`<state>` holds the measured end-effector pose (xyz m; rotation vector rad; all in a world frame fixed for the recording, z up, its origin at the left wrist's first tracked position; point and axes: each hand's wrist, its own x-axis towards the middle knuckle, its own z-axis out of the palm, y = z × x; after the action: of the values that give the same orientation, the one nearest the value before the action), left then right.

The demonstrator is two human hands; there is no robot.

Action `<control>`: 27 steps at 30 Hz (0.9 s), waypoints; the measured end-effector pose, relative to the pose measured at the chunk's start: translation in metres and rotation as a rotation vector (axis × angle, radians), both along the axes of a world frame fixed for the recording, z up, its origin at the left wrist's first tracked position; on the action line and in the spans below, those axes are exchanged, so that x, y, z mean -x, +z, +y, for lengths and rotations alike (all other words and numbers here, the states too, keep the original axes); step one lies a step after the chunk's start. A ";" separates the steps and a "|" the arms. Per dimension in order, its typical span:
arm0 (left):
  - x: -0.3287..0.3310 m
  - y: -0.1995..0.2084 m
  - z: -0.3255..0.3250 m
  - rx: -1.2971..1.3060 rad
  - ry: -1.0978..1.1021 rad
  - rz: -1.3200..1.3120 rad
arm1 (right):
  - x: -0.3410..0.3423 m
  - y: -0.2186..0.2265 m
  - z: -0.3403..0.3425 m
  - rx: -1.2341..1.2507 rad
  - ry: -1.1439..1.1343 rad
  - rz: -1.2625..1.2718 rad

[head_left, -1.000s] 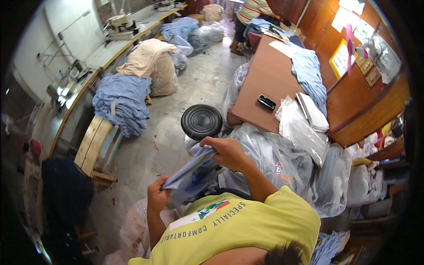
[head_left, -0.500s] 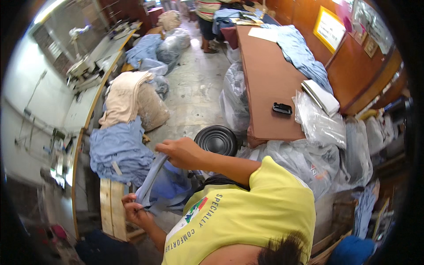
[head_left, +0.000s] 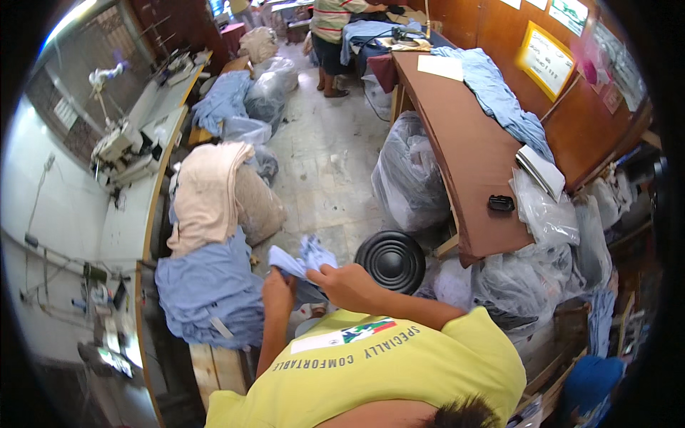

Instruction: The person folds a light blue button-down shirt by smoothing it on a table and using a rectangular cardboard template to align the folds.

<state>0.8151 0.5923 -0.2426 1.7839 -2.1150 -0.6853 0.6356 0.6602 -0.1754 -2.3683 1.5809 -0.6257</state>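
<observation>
Both of my hands hold one small light blue piece of cloth in front of my yellow shirt. My left hand grips its left end from below. My right hand pinches the right part, close beside the left hand. The cloth is bunched up between them and sticks up above my fingers. Just right of my right hand stands a black round stool.
A long brown table runs along the right with blue cloth, papers and a small black object on it. Full plastic bags crowd its foot. Blue cloth and beige cloth are piled left, beside a sewing machine. Another person stands far off.
The cloth was stretched long between my hands, right hand high and left low. Now the hands are close together and the cloth is bunched. The view has swung.
</observation>
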 end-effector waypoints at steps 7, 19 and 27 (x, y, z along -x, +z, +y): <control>0.060 -0.005 -0.042 0.058 -0.335 1.115 | -0.016 0.033 0.011 -0.172 -0.378 -0.396; 0.143 0.101 0.114 -0.566 -1.361 0.697 | -0.014 0.056 0.283 0.075 -0.567 -1.278; 0.210 0.199 0.282 -0.788 -1.912 0.333 | -0.025 0.032 0.448 0.229 -1.162 -1.140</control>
<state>0.6050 0.8738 -0.0432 -0.9385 -2.7816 -2.0443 0.6609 1.1087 -0.1430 -0.4965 2.0184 -1.9130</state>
